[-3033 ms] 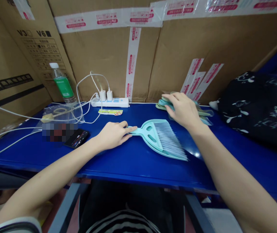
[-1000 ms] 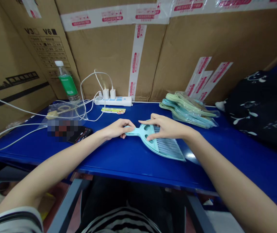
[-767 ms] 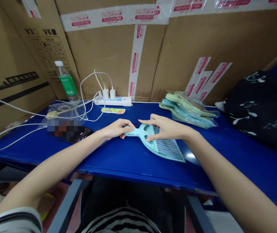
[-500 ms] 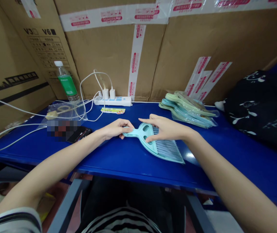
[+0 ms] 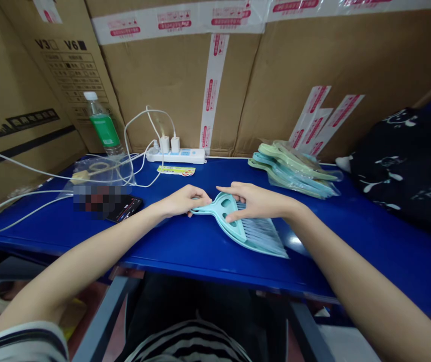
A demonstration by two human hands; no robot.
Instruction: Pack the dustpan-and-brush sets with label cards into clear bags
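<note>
A light-blue hand brush (image 5: 234, 217) with pale grey bristles lies nested on a matching dustpan (image 5: 238, 239), flat over the blue table. My left hand (image 5: 183, 200) pinches the two stacked handles at the left end, its thumb along the top. Over the brush head, my right hand (image 5: 255, 201) grips from the far side, with the thumb near an oval hole in the head and the forefinger at its back edge. Its other fingertips are hidden.
Several bagged light-green and blue brush sets (image 5: 294, 171) lie at the back right, beside a black patterned bag (image 5: 400, 171). A power strip (image 5: 177, 156), white cables, a bottle (image 5: 104, 125) and a phone (image 5: 125, 208) are to the left. Cardboard (image 5: 162, 75) walls the back.
My left thumb has straightened and slid slightly right along the handle. The dustpan and brush have shifted very little, and my right hand keeps nearly the same hold.
</note>
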